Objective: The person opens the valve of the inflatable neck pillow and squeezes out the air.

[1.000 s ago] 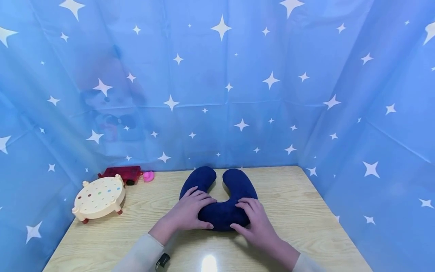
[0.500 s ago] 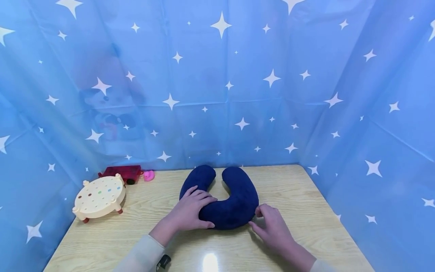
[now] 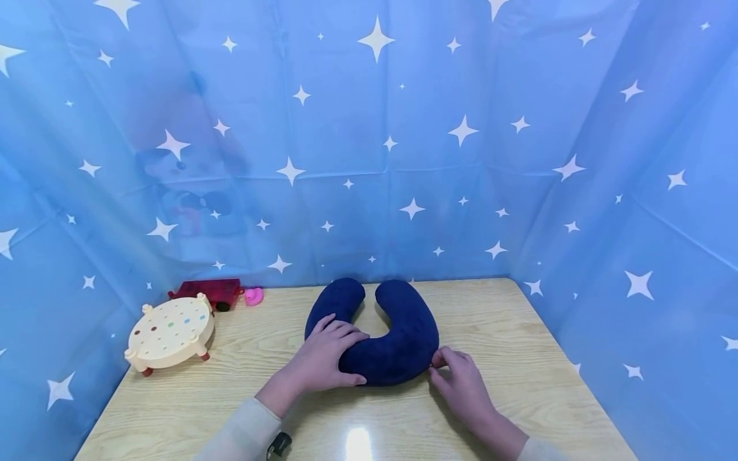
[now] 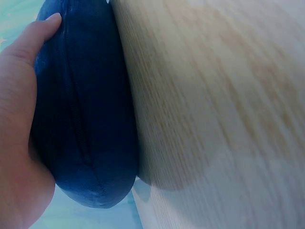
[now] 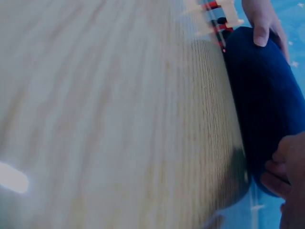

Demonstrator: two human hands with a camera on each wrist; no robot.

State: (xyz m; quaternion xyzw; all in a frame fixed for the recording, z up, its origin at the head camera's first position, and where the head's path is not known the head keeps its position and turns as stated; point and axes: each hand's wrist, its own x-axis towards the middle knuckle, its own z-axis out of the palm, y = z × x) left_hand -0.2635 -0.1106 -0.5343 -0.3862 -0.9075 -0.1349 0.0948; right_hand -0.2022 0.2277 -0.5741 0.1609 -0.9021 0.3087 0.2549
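A dark blue U-shaped neck pillow [image 3: 398,346] lies on the wooden table, its two ends pointing away from me. My left hand [image 3: 328,355] holds its left front curve, fingers over the top and thumb against the near side. The left wrist view shows a zipper seam [image 4: 76,114] running along that side of the pillow. At the right front edge, my right hand [image 3: 464,387] pinches what looks like the small zipper pull between thumb and curled index finger. The fingers mostly hide the pull. In the right wrist view, curled fingers [image 5: 281,169] sit against the pillow's near end.
A cream round pegged board [image 3: 170,333] with short legs leans at the table's left. Behind it are a red toy cart [image 3: 213,293] and a pink toy duck [image 3: 254,296]. A blue star-patterned curtain [image 3: 346,128] encloses the back and sides of the table [image 3: 519,358].
My right hand has left the pillow's front middle, moved right to its right front edge and closed its fingertips there. The left hand has stayed on the pillow.
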